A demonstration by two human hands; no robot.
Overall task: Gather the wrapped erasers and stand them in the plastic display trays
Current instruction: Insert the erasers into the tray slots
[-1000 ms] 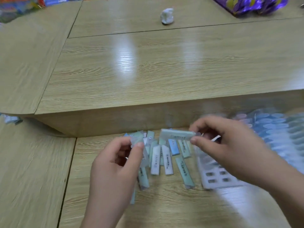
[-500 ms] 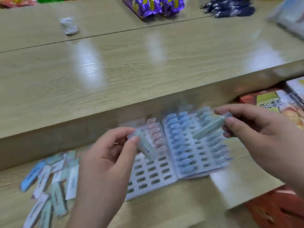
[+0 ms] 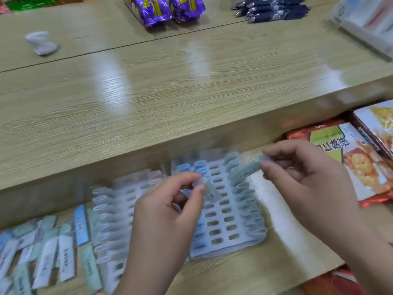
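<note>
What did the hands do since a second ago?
The left hand and right hand moved right, from over the loose eraser pile to over the plastic trays. Each still pinches one: the left eraser, the right eraser. Neither is slotted in yet; the pile stayed put.

Bright, glare streaks (overhead light), motion blur

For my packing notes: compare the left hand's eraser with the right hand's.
The left-hand eraser slants down-right over empty tray slots; the right-hand eraser slants down-left over a filled column. The left-hand eraser shows less length than the right-hand eraser. Both are pale, wrapped, pinched at the upper end.
</note>
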